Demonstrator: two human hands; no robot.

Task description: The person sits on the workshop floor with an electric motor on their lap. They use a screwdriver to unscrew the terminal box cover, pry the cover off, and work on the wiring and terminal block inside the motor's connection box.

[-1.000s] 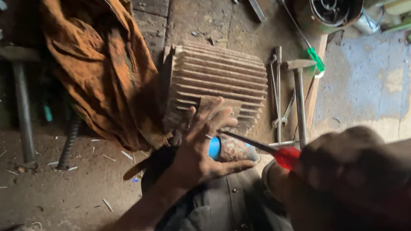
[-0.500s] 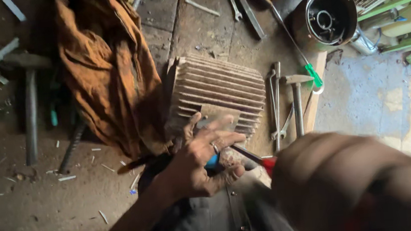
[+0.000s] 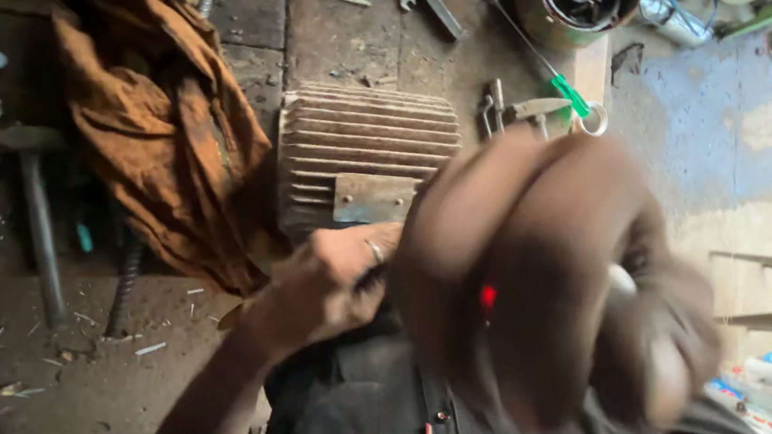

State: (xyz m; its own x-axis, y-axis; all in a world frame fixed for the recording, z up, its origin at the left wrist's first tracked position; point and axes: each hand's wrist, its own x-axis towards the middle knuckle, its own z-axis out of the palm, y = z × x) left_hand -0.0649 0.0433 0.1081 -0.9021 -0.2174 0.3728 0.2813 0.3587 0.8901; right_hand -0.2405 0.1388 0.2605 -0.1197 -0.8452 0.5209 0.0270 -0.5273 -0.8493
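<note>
While a second ago the right hand [image 3: 543,277] sat low at five o'clock with a red-handled screwdriver [image 3: 487,296] plainly in its grip, it has since swung up and fills the centre as a dark blur. Only a speck of red shows in its fist, so it seems closed round the handle, though the shaft is hidden. The left hand [image 3: 326,284] has stayed at seven o'clock of the ribbed motor housing [image 3: 365,148], fingers curled shut on something small I cannot make out. The housing lies on the floor [image 3: 73,398], beside the brown cloth [image 3: 162,144] at nine o'clock. I judge the work at the housing's near edge is mid-stroke, not finished.
</note>
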